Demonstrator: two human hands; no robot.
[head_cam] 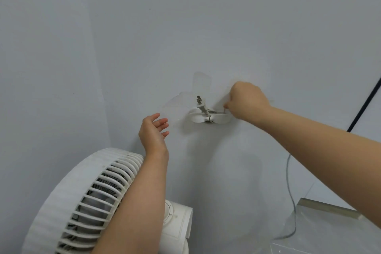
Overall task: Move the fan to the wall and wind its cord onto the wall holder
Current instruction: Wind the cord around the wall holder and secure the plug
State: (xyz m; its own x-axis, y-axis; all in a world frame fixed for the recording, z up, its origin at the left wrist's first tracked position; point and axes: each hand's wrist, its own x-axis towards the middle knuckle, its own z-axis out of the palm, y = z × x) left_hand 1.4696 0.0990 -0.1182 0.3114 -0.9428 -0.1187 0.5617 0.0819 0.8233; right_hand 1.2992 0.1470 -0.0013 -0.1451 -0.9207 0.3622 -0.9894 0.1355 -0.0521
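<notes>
- Now the right hand has a tight grip: it pinches the cord at the right end of the holder.
- The holder lies just left of that hand, its long side running across the wall, with the plug poking up.
- The left hand is loose and holds nothing, near the holder's left side.
- The fan stands low by the wall.
- The right fingertips are mostly hidden, and the cord's way down to the fan cannot be seen.
</notes>
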